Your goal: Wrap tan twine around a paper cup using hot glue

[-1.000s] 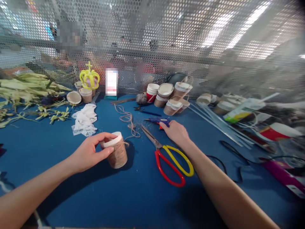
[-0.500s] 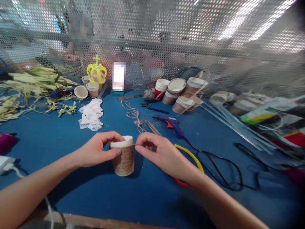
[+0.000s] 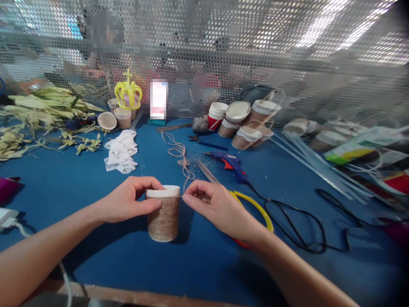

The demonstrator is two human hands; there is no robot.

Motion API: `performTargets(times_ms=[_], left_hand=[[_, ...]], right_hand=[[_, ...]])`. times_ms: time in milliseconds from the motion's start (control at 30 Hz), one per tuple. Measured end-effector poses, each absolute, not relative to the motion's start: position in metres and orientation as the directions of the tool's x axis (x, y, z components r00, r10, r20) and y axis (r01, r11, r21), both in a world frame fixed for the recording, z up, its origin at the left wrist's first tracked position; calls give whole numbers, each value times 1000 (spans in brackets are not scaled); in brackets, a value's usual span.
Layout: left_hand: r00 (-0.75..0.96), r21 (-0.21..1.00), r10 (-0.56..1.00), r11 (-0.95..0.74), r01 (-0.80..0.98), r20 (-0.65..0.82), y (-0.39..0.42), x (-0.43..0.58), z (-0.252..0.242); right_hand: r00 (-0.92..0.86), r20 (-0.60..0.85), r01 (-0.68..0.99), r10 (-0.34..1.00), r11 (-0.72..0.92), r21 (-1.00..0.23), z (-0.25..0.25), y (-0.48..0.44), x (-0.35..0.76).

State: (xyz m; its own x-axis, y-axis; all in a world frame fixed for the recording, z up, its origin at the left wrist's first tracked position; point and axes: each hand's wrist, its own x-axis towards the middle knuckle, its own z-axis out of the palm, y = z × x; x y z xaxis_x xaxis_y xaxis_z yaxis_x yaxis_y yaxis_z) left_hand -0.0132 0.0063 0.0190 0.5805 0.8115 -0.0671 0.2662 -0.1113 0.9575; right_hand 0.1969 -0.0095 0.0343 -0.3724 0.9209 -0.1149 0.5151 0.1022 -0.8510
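Angled inward, the left grip [image 3: 132, 200] clasps a cup [image 3: 162, 221] by its rim; just beside it, the right grip [image 3: 219, 204] pinches string [image 3: 183, 163].

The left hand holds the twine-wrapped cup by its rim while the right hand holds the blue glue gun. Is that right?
Not quite: in the head view, the right hand pinches the twine, while the blue glue gun lies on the table. The left hand does hold the twine-wrapped cup by its rim.
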Motion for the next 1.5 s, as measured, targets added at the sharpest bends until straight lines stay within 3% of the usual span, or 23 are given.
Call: performTargets(times_ms=[267,533,667,733,833,933,1067,1200,1367,1500], left_hand=[[632,983,772,-57,173,-67,6,-18,15],[671,995,734,65,79,-102,8,-22,12],[692,994,714,102,41,-102,10,-22,11],[717,998,694,50,33,-58,12,-21,10],[731,980,682,-162,114,28,13,-20,13],[709,890,702,-366,271,73,8,-15,18],[690,796,714,-483,364,118,0,-7,25],[673,837,737,-406,367,63,0,-7,23],[691,947,723,-212,243,-16,6,-12,15],[705,971,709,-153,182,-20,8,-13,10]], right_hand=[[-407,-118,412,906,67,-909,31,-10,196],[-543,-303,337,783,-127,-933,34,-6,199],[-545,-314,338,777,-138,-931,35,-7,201],[-544,-291,342,787,-108,-933,34,-8,200],[-535,-246,358,808,-47,-932,32,-10,198],[-520,-224,393,824,-2,-919,32,-12,193],[-502,-205,415,840,27,-909,35,-16,187],[-501,-200,415,842,31,-909,37,-18,186],[-494,-202,416,845,26,-909,34,-18,190],[-487,-179,408,855,42,-912,32,-17,192]])
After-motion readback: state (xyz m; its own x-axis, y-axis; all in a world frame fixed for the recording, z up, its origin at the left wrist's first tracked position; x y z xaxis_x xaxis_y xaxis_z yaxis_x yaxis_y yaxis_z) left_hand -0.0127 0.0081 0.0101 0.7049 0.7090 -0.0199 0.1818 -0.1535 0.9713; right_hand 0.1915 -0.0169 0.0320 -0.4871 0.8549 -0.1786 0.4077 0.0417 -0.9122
